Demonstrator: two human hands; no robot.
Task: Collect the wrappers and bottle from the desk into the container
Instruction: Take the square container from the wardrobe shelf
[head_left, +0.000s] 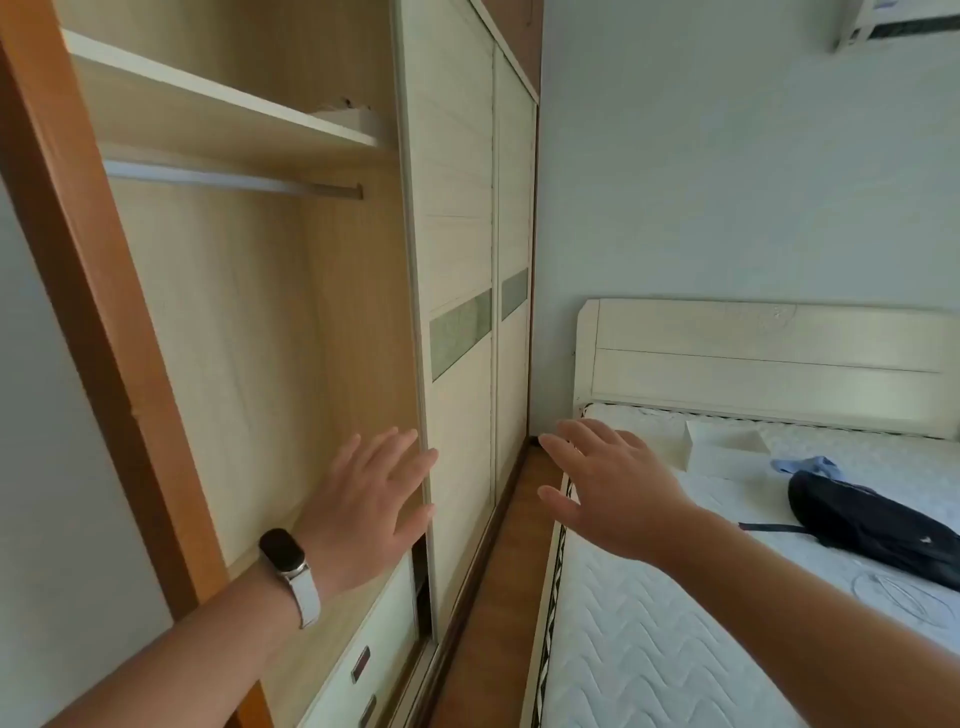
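We find our left hand (371, 499) and right hand (613, 486) spread and empty, no wrappers or bottle in view; presumably light, crushable items, the bottle best gripped mid-body.
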